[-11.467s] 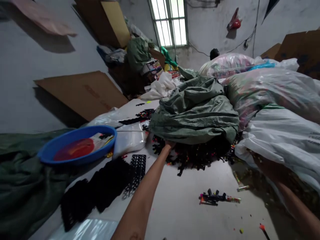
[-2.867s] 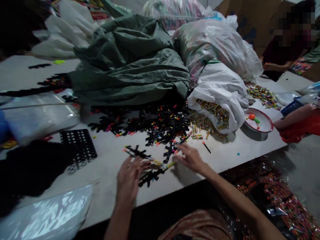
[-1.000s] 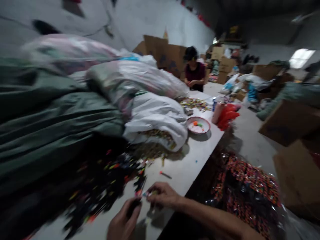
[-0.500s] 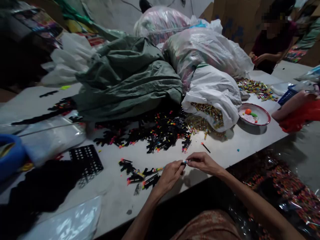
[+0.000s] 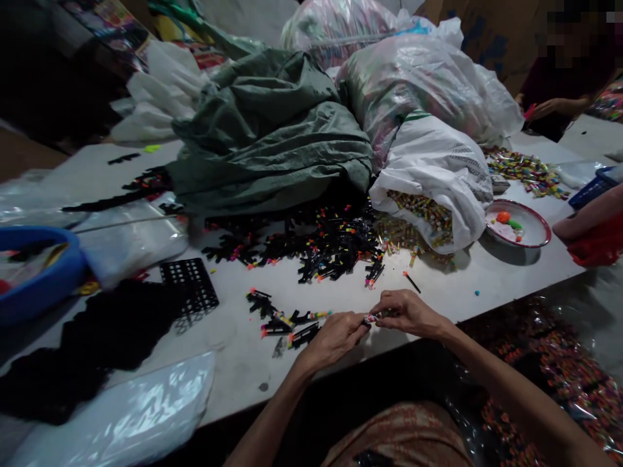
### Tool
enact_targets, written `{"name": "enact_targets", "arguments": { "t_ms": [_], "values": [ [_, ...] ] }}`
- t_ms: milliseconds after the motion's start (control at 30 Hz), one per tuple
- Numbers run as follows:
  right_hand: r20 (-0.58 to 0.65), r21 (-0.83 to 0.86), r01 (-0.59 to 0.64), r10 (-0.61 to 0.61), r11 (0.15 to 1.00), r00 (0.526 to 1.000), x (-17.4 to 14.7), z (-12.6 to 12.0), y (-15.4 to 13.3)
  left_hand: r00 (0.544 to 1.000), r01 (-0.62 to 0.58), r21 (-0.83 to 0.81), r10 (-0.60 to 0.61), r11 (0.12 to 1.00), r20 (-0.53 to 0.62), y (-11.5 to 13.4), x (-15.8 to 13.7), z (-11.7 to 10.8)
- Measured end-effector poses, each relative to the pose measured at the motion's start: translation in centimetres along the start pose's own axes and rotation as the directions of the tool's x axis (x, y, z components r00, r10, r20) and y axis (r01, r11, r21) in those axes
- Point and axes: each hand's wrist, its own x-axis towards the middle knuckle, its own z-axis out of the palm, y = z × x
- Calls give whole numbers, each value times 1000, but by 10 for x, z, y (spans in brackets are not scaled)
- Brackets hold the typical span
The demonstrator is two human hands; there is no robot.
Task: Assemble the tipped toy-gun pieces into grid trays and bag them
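The left hand [image 5: 338,334] is closed, fingertips at one end of a small multicolored tube [image 5: 372,318]; whether its palm contains anything else cannot be determined. The right hand [image 5: 407,312] pinches the opposite end. The tube is positioned between both hands, near the front edge of the desk [image 5: 238,383]. Black toy guns [image 5: 263,305] lie left of the left hand.
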Motion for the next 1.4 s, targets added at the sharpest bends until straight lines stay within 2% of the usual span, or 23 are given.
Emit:
{"name": "enact_targets", "arguments": {
  "t_ms": [100,167,333,467,600,733,833,933,1067,1233,1300,1333,1400],
  "values": [
    [90,-93,30,-22,995,996,0,-2,-8,992,-47,-105,59,993,111,-5,-3,-2],
    [139,-191,63,-36,980,990,-2,1,-15,987,-58,-146,79,988,140,-9,-6,-2],
    [292,-402,210,-92,891,952,-15,31,-30,953,-152,-276,215,949,215,-21,-22,-2],
    [385,-409,307,-143,859,912,-20,54,-42,925,-93,-378,221,921,310,-34,-45,-4],
    [438,-370,283,-102,885,893,-10,65,-51,929,-40,-352,165,935,332,-41,-63,-9],
    [413,-438,337,-146,833,899,2,76,-44,975,-42,-233,91,972,204,-43,-68,-19],
    [313,-538,358,-213,763,925,9,87,-33,989,36,-233,-2,972,146,-42,-64,-24],
    [235,-582,382,-301,718,924,12,92,-29,965,125,-387,-22,914,260,-42,-60,-24],
    [169,-579,462,-456,672,874,12,91,-34,913,244,-636,49,732,406,-49,-58,-20],
    [173,-619,547,-582,563,795,7,107,-36,868,309,-692,104,652,485,-59,-61,-13],
    [192,-605,552,-568,573,800,8,119,-33,859,318,-685,107,655,501,-61,-63,-15],
    [208,-595,542,-539,593,817,10,123,-32,864,305,-661,93,686,495,-63,-66,-18],
    [224,-579,475,-432,662,874,17,125,-27,903,231,-528,22,817,429,-67,-74,-29]
  ]
}}
